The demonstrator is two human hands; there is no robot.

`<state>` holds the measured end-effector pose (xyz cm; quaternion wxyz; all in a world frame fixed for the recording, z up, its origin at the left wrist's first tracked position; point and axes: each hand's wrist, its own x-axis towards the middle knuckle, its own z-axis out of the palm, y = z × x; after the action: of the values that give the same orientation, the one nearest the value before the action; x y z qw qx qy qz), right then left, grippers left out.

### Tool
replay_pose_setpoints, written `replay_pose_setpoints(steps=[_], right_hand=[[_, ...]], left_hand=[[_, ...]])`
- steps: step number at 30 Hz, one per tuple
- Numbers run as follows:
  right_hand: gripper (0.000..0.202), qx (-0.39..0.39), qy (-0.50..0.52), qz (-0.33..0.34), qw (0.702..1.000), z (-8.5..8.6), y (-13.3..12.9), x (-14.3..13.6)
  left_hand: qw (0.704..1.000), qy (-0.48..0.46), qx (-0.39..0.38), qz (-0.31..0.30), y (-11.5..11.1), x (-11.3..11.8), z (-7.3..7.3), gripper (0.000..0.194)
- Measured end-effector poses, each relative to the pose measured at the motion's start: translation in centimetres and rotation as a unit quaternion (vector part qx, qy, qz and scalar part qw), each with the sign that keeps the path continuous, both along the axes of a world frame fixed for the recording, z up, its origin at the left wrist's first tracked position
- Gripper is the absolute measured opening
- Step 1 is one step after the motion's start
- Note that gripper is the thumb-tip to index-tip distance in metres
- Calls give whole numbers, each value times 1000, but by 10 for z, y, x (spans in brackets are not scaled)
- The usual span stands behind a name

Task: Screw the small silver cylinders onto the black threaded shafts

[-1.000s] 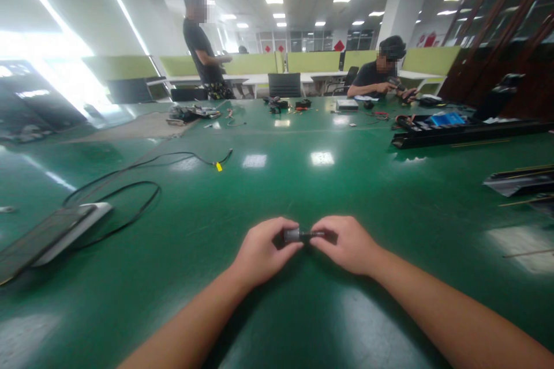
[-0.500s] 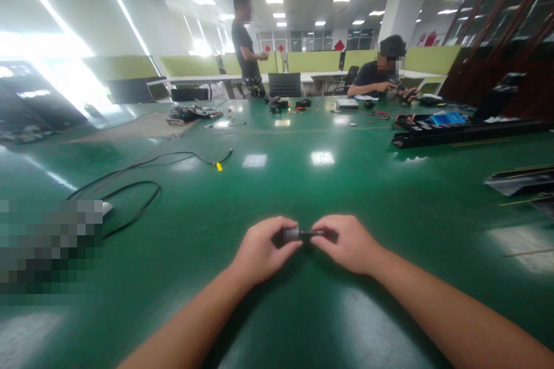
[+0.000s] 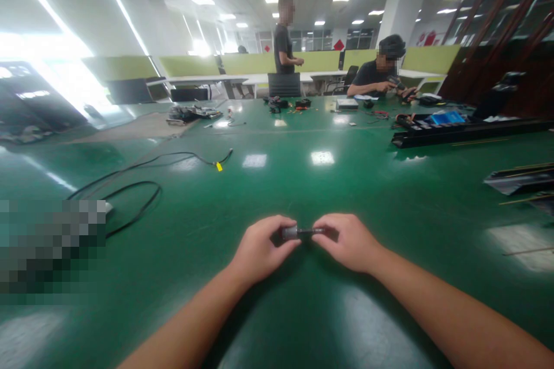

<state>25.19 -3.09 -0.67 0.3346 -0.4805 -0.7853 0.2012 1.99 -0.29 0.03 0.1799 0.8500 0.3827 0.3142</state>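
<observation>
Between my two hands lies a small part, a grey cylinder (image 3: 290,233) with a thin dark shaft (image 3: 305,232) pointing right. Its exact kind is too small to tell. My left hand (image 3: 264,248) pinches the cylinder between thumb and fingers. On the other side, my right hand (image 3: 346,241) has its thumb and fingertips closed on the far end of the dark shaft, partly hiding it. The part is held level, just over the green tabletop (image 3: 281,190).
Left are a black cable (image 3: 160,184) with a yellow tag (image 3: 219,166) and a blurred-out object (image 3: 47,248). Black metal rails (image 3: 467,130) lie on the right. At the far side, one person (image 3: 284,40) stands and another (image 3: 376,72) sits handling something. Tools and parts (image 3: 277,104) are scattered there.
The standing person in the background has moved to the right, behind the chair. My hands and the grey cylinder with its shaft have hardly moved.
</observation>
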Motion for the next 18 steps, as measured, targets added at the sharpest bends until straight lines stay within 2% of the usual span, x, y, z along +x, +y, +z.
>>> replay_pose_setpoints(steps=[18], right_hand=[[8, -8, -15, -7, 1000, 1, 0, 0]], left_hand=[[1000, 8, -1, 2, 1, -1, 0, 22]])
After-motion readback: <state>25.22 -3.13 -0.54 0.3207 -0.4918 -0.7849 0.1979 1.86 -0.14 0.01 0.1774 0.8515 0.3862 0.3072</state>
